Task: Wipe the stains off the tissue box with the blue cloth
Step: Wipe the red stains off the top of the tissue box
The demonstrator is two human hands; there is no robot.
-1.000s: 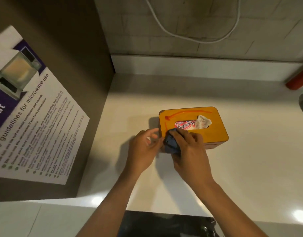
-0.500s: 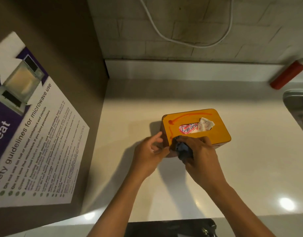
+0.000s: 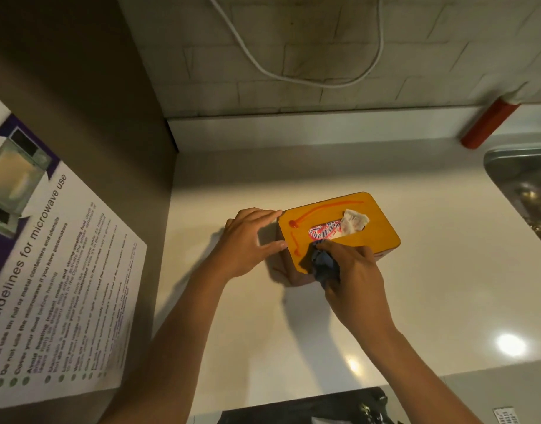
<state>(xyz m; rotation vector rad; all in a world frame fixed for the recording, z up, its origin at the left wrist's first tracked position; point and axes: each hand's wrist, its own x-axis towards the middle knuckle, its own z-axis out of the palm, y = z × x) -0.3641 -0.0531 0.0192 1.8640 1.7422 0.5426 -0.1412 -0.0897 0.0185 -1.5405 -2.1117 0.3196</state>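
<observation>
Head view: orange tissue box (image 3: 367, 223) on a pale counter (image 3: 446, 286), roughly mid-frame, lid up, a white tissue (image 3: 356, 220) poking from the slot. Red stain (image 3: 321, 208) along the lid's far edge, ending in a blob at the left corner; a shorter red streak down the left edge. Blue cloth (image 3: 324, 266) bunched up and pressed on the lid's near-left corner. Right hand (image 3: 355, 270) curled round the cloth, fingers bent over it, knuckles up. Left hand (image 3: 248, 241) spread flat-fingered against the box's left end, fingertips touching the side, thumb near the lower corner; nothing gripped. Left of the counter, a brown panel bearing a poster (image 3: 58, 270) on microwave use. Behind, a tiled wall with a looping white cable (image 3: 293, 76). Far right, a steel sink (image 3: 523, 185) and, beyond it, a red cylinder (image 3: 489, 123) leaning at the wall.
</observation>
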